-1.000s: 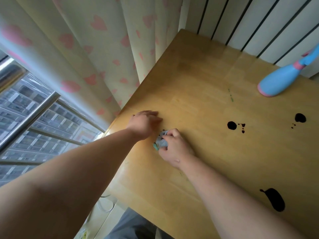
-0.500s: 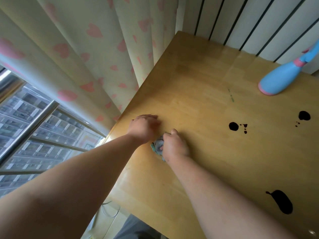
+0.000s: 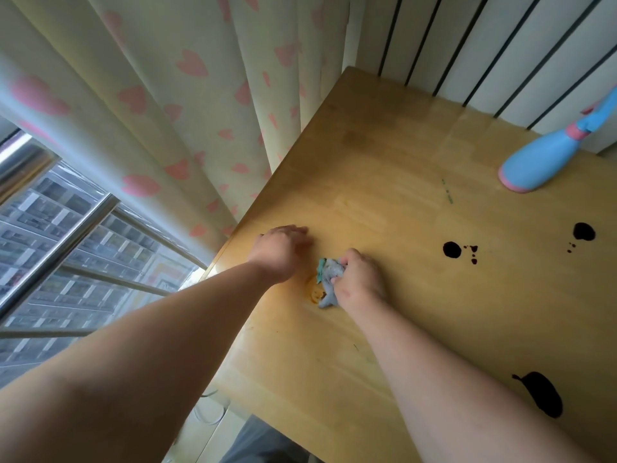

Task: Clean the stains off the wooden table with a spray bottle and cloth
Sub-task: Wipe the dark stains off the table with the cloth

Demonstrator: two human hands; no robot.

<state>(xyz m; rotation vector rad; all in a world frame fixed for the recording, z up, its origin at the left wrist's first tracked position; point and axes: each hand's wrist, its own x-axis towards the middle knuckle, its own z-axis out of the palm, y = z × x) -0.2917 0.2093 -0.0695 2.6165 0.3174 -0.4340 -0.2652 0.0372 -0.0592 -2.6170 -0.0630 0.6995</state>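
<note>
Fingers point(image 3: 347, 259) of the right hand point(image 3: 362, 284) clamp one crumpled grey-green cloth point(image 3: 329, 277) against the table point(image 3: 384, 162), near its left edge. Left hand point(image 3: 280, 253) rests just beside it, loosely bent, holding nothing. Three dark stains point(image 3: 452, 249) sit further right, and one blue spray bottle point(image 3: 541, 162) stands beyond them.

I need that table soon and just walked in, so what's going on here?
A person is scrubbing the wooden table near its curtain-side edge. The right hand grips a crumpled cloth pressed to the wood, with a faint smear beside it. The left hand rests on the table next to it. Several dark stains lie unwiped further right, and the blue spray bottle stands untouched at the far side.
</note>
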